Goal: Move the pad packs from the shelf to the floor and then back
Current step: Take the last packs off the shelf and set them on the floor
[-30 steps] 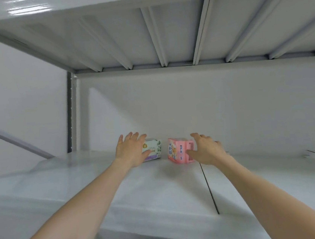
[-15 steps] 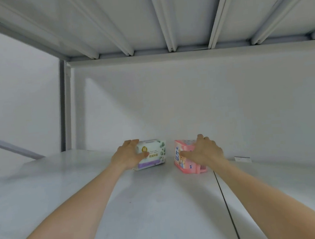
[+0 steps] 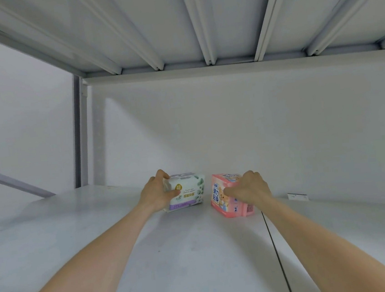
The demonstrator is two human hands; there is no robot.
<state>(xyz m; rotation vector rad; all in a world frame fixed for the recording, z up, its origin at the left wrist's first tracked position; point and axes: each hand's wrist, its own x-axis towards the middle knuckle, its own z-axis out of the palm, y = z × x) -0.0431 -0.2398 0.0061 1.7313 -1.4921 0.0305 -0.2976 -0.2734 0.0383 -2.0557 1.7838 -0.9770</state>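
Two pad packs: white pack (image 3: 188, 191), pink pack (image 3: 224, 196); two hands: left hand (image 3: 155, 197), right hand (image 3: 252, 189); one label (image 3: 298, 197).

The flat white metal shelf board (image 3: 198, 252) fills the lower half of the frame. A thin dark seam (image 3: 278, 255) runs across it from the lower right up toward the centre. At its back, near the centre of the frame, sits a white-and-purple soft plastic pad pack (image 3: 189, 191). Just right of it, with a gap between, sits a pink soft plastic pad pack (image 3: 220, 197). A small white label (image 3: 298, 197) lies farther right.
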